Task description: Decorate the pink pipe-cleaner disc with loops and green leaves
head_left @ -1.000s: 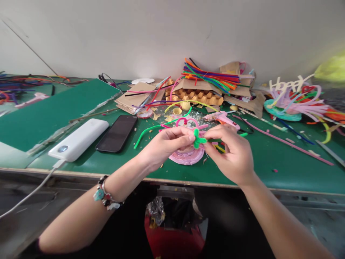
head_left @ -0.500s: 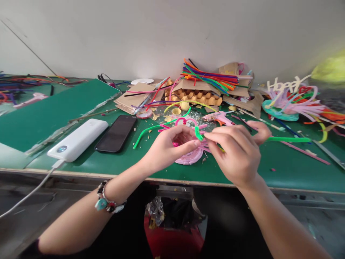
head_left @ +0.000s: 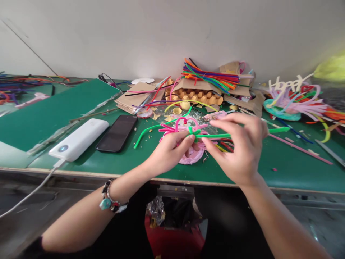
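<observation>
My left hand (head_left: 175,144) pinches a bright green pipe cleaner (head_left: 215,136) between thumb and fingertips. Small loops or bent ends stick out where it is pinched, and its long straight part runs to the right. My right hand (head_left: 241,147) is open around that straight part, thumb and index finger apart; the stem passes behind its fingers and its tip shows beyond them. Below both hands lies a pink pipe-cleaner piece (head_left: 192,157) with a round base, arches and loose strands, partly hidden by my left hand.
A black phone (head_left: 117,133) and a white power bank (head_left: 79,139) with a cable lie at left. Behind are an egg carton (head_left: 199,96), a bundle of coloured pipe cleaners (head_left: 210,76), cardboard (head_left: 141,91) and a pink glue gun (head_left: 215,115). A pipe-cleaner decoration (head_left: 283,109) stands at right.
The green pipe cleaner's bent end now shows several short loops at my left fingertips. My right fingers have let go near that end and spread apart, exposing the straight stem.
</observation>
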A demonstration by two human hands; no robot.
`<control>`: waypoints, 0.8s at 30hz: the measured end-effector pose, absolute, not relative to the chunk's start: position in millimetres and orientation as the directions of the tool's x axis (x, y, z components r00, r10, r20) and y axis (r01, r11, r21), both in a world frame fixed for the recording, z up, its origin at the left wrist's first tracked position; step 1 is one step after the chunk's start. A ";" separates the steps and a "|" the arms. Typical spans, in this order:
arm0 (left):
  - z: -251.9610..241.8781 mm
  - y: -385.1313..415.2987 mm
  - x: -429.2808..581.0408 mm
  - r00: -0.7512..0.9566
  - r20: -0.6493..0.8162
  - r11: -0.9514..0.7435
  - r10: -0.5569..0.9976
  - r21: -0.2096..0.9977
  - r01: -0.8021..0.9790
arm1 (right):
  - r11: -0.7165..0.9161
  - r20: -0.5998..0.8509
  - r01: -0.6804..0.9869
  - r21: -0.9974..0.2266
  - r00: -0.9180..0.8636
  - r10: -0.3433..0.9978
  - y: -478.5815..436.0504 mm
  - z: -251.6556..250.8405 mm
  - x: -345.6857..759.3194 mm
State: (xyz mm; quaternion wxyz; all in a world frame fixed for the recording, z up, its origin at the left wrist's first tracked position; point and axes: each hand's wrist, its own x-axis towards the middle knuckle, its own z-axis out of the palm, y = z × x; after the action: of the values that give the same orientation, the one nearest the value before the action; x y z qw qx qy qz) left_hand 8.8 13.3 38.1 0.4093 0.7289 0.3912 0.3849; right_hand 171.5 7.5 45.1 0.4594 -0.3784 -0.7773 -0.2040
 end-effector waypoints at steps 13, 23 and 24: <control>31.9 18.0 15.4 0.248 -0.069 0.091 0.966 0.993 -0.077 | 0.732 0.958 0.618 -0.286 0.169 0.231 18.9 42.7 181.4; 30.5 18.6 18.6 0.183 -0.172 0.222 0.968 0.927 -0.304 | 0.784 0.888 0.418 -0.458 0.184 0.421 30.9 38.5 193.7; 30.6 18.5 18.8 0.190 -0.158 0.208 0.969 0.938 -0.276 | 0.770 0.859 0.408 -0.491 0.081 0.505 32.4 36.9 194.7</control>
State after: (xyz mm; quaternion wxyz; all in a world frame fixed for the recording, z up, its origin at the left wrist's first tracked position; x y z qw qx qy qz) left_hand 18.8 18.5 30.6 0.6528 0.4111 0.4214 0.4767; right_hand 194.7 32.4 36.9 0.6532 -0.3371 -0.6769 0.0374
